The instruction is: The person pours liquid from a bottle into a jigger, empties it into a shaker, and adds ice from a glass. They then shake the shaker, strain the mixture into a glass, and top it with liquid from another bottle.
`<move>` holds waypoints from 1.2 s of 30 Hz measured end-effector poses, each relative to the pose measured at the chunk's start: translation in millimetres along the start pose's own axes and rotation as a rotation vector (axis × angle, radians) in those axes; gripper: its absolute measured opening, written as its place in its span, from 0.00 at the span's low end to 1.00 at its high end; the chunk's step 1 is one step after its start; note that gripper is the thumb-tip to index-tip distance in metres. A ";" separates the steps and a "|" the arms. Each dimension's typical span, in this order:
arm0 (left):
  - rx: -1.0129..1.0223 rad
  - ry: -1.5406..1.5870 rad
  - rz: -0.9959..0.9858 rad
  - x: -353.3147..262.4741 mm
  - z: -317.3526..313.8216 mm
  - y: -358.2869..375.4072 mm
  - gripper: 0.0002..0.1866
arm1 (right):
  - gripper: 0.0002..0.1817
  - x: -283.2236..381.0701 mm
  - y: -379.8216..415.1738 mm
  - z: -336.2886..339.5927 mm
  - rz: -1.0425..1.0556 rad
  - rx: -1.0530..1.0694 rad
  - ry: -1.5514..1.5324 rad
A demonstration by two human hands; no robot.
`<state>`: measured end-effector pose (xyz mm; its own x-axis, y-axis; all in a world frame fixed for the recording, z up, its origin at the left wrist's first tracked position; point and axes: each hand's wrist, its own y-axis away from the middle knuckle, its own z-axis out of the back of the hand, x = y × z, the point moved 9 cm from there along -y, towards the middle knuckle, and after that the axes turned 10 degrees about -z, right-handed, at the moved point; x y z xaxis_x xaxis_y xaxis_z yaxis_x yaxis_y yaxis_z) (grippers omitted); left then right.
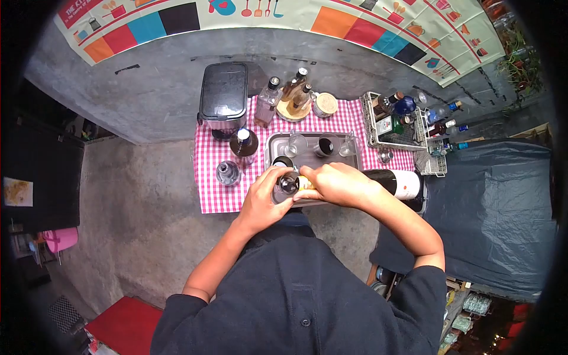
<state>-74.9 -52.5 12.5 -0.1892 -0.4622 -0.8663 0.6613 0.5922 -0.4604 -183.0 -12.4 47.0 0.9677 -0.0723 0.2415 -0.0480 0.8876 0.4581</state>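
My left hand (260, 204) is closed round a clear glass vessel (284, 188) near the front edge of the table. My right hand (331, 184) grips the neck of a large dark wine bottle (405, 184), which lies tilted almost sideways with its white label to the right. The bottle's gold-coloured neck (305, 182) meets the mouth of the glass vessel. Just behind my left fingers stands another glass (283, 161), partly covered. On the grey tray (273, 142) beyond stand a clear glass (296, 144), a glass with dark liquid (324, 147) and a further clear glass (349, 145).
Left of the tray are a brown bottle (244, 145), a clear decanter (228, 173) and a black lidded bin (223, 94). Bottles stand at the back near a round lidded jar (325, 105). A wire basket (378, 139) with several bottles stands right, on the checkered cloth (214, 198).
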 end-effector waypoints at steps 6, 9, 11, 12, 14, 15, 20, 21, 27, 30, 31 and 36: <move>0.001 -0.002 0.005 -4.7 3.2 -5.2 0.28 | 0.34 0.3 2.3 8.9 -0.007 0.002 -0.028; 0.002 0.001 0.000 -9.3 2.8 -9.7 0.28 | 0.34 -4.6 4.0 10.9 0.010 -0.015 -0.076; -0.016 0.026 0.006 -9.0 0.7 -11.8 0.28 | 0.33 -8.1 6.9 15.3 0.030 -0.033 -0.122; -0.017 0.022 0.006 -11.8 0.5 -15.1 0.28 | 0.33 -9.9 8.5 17.8 0.034 -0.034 -0.122; 0.005 -0.009 0.017 -18.6 -2.0 -22.9 0.28 | 0.30 -19.3 12.5 25.5 -0.006 -0.036 -0.207; 0.003 -0.014 0.017 -18.1 -3.5 -25.1 0.28 | 0.30 -25.4 14.5 26.4 -0.001 -0.038 -0.207; -0.032 -0.080 0.067 -11.5 -6.4 -34.6 0.28 | 0.23 -72.4 35.0 64.7 -0.015 -0.148 -0.724; -0.048 -0.082 0.093 -9.0 -7.5 -35.6 0.28 | 0.21 -86.4 41.1 69.2 0.035 -0.216 -0.857; -0.072 -0.137 0.198 -0.5 -20.8 -43.9 0.28 | 0.39 -157.3 69.7 101.1 0.209 -0.517 -1.395; -0.136 -0.160 0.279 7.3 -27.5 -46.2 0.28 | 0.38 -195.9 75.2 115.4 0.264 -0.690 -1.439; -0.159 -0.160 0.299 5.3 -30.1 -49.2 0.28 | 0.38 -203.5 77.0 123.0 0.306 -0.734 -1.454; -0.259 -0.160 0.331 10.2 -40.8 -52.6 0.28 | 0.22 -249.0 68.2 143.2 0.460 -0.941 -1.393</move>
<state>-141.2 -61.4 19.9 0.1302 -0.3042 -0.9437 0.4601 0.8616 -0.2142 -462.6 1.0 140.7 -0.0254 0.3844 0.9228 0.4023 0.8490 -0.3426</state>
